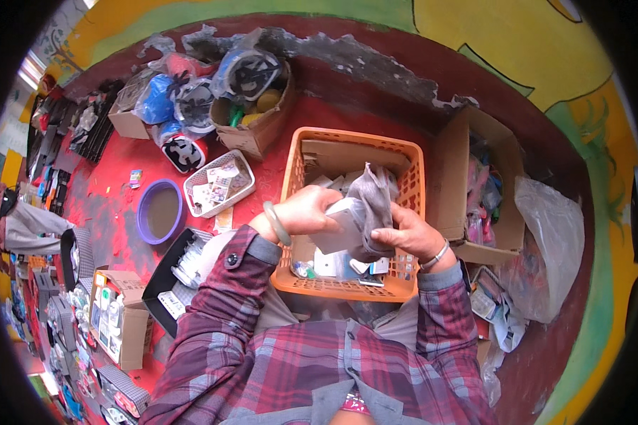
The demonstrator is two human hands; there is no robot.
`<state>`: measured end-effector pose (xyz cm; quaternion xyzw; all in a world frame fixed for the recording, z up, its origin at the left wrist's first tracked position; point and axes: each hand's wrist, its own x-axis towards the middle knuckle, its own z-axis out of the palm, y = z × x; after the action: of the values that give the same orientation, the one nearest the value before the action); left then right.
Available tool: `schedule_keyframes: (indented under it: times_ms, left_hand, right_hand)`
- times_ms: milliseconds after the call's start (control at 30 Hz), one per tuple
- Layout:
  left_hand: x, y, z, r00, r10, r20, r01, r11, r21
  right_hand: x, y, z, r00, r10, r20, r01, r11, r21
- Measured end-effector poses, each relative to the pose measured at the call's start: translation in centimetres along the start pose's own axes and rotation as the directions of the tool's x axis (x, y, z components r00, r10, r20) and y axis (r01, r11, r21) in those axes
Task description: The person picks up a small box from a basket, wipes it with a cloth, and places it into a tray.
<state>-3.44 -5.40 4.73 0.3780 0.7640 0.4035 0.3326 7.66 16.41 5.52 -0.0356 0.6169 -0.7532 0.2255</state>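
Observation:
Both my hands are over an orange plastic basket [288, 280]. My left hand [307, 212] is closed on a pale, flat rectangular piece, perhaps a small panel or box [335, 239]; its exact kind is unclear. A crumpled grey cloth [373, 212] is in my right hand [418, 237], pinched between thumb and fingers. The cloth lies against the right side of the pale piece. Beneath them, the basket holds a cardboard lining and several small white items [325, 264], partly hidden by my hands.
Left of the basket are a white tray [244, 190] of small cards, a purple basin [180, 205] and a black bin [154, 285]. A tall cardboard box [450, 170] stands close on the right, beside a clear plastic bag [553, 248]. Bagged goods crowd a carton [262, 134] by the wall.

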Motion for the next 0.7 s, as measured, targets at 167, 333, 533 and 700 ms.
schedule_keyframes:
  times_ms: [167,333,533,700]
  left_hand:
    - [-0.4,0.1,-0.3,0.999,-0.051,0.003,0.051,0.999,0.004]
    - [0.0,-0.2,0.1,0.999,-0.014,0.047,0.012,0.998,0.061]
    - [0.4,-1.0,0.2,0.999,-0.043,0.018,0.044,0.995,-0.091]
    - [0.5,0.0,0.3,0.999,0.014,-0.035,-0.018,0.995,-0.095]
  right_hand:
    - [-0.7,0.5,-0.6,0.996,-0.047,0.071,0.06,0.977,-0.203]
    - [0.5,1.1,0.0,0.988,-0.156,0.011,0.128,0.768,-0.628]
    - [1.2,2.2,0.2,0.938,-0.333,-0.099,0.131,0.603,-0.787]
    - [1.6,2.5,0.6,0.886,-0.448,-0.117,0.191,0.585,-0.788]
